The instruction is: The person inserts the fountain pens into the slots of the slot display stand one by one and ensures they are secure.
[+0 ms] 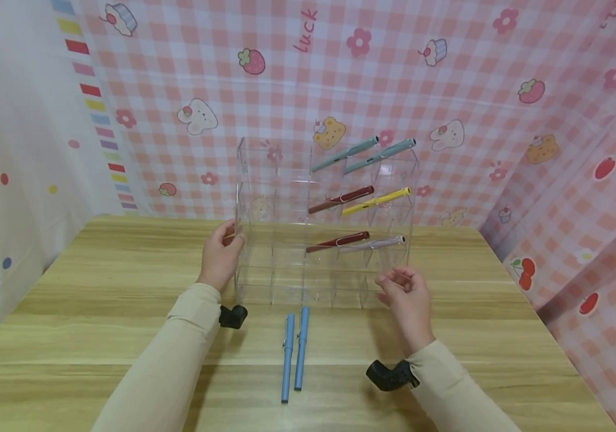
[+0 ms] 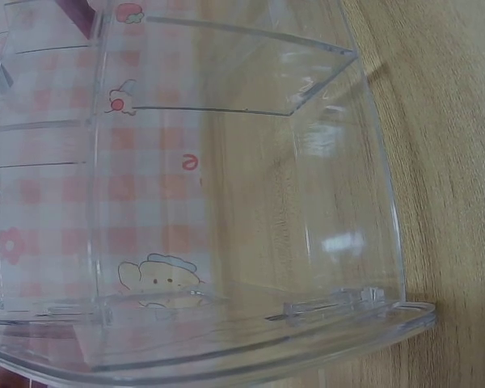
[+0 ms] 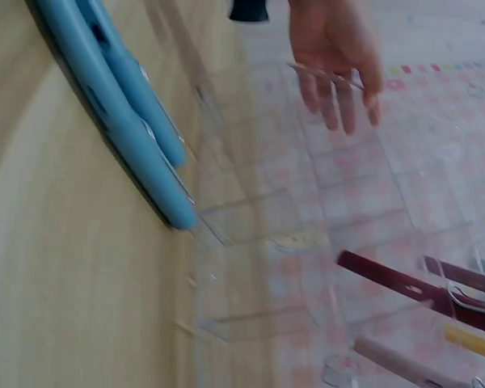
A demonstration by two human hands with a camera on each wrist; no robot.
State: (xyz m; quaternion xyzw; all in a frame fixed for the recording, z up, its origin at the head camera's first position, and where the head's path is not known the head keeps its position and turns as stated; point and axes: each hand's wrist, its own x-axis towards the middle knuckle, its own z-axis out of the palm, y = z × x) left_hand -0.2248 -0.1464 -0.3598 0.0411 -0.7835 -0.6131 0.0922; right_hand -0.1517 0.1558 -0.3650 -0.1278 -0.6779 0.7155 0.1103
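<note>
A clear acrylic rack (image 1: 286,276) with several tiers of compartments stands on the table, pens lying slanted across its right part. My left hand (image 1: 221,255) is at its left side, fingers extended along the outer panel and thumb near the front edge. That left hand (image 3: 335,48) also shows through the panel in the right wrist view. By the lower right corner is my right hand (image 1: 407,300), fingers loosely bent. Two blue pens, a left one (image 1: 287,358) and a right one (image 1: 301,349), lie in front of the rack.
Up in the rack are two teal pens (image 1: 380,156), two dark red pens (image 1: 340,200), a yellow pen (image 1: 377,201) and a pale lilac pen (image 1: 378,243). A pink checked cloth (image 1: 286,90) hangs behind the wooden table (image 1: 97,336). Each wrist bears a black mount (image 1: 391,376).
</note>
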